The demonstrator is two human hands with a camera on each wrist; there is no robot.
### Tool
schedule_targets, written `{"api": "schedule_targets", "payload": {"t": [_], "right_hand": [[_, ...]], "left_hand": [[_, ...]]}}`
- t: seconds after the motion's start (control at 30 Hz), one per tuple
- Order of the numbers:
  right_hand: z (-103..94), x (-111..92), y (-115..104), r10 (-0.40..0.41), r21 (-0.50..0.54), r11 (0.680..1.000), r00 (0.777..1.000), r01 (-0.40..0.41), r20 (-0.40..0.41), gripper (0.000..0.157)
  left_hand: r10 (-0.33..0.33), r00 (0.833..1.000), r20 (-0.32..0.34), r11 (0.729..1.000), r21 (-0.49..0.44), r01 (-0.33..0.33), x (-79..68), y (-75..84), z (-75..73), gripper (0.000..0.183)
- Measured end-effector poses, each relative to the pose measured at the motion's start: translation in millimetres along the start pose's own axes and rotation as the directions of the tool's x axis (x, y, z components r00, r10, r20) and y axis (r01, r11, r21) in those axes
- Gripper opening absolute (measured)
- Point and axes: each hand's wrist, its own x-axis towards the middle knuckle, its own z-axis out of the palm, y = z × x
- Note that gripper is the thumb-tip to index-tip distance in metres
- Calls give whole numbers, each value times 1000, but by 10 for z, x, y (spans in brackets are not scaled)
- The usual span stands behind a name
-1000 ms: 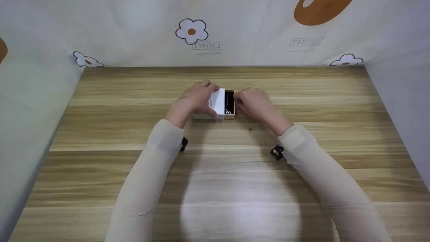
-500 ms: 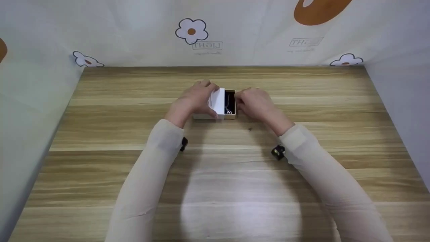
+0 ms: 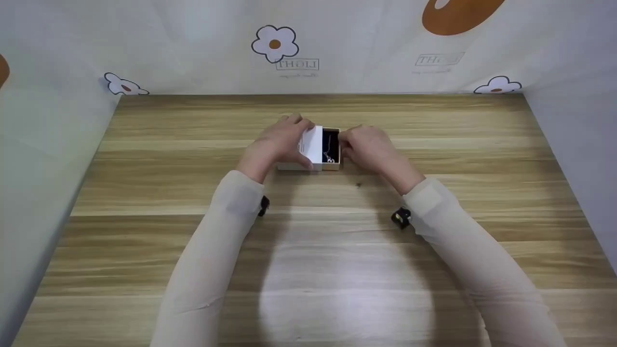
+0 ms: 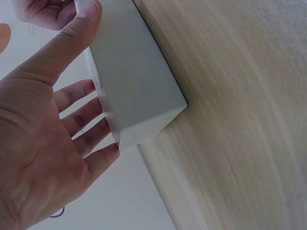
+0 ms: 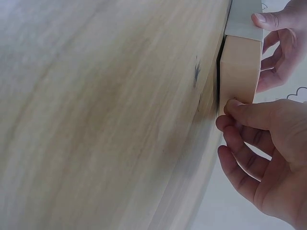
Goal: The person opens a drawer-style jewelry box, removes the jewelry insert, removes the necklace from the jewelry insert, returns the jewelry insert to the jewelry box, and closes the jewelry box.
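Note:
A small sliding box lies on the table near its far side. Its white sleeve (image 3: 313,144) is held by my left hand (image 3: 279,140), thumb on the near side and fingers along the far edge. From the sleeve's right end a tan drawer (image 3: 331,166) sticks partly out, lined in black. Inside the drawer shows a thin silver chain (image 3: 329,158) with a shiny cluster at its near end; the rest is hidden under the sleeve. My right hand (image 3: 368,147) pinches the drawer's right end between thumb and forefinger (image 5: 225,122), its other fingers loosely curled.
The wood-grain table (image 3: 337,250) carries a small dark mark (image 3: 358,185) just in front of the right hand. Pale flower-printed sheeting (image 3: 356,48) rises along the table's back and both sides. A dark wrist camera (image 3: 401,218) sits under the right cuff.
My right hand has drawn the drawer slightly to the right, and more of the chain and black lining shows. My left hand and the sleeve have stayed in place.

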Motion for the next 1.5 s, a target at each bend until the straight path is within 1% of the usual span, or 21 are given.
{"api": "schedule_targets", "payload": {"t": [0.23,0.83,1.1,1.5], "right_hand": [[10,-6,24,-6,0,1000,1000,6,-14,7],[-16,-64,82,-5,-5,1000,1000,5,-18,6],[-26,-84,108,-14,-14,1000,1000,14,-3,6],[-28,-97,139,-11,4,1000,1000,11,14,6]], "left_hand": [[1,1000,-4,1000,-2,-1,0,0,-3,97],[-14,1000,8,1000,-14,14,-8,15,-13,97],[6,1000,13,1000,26,-6,-11,8,-21,98],[0,1000,2,1000,16,0,-13,9,-8,98]]}}
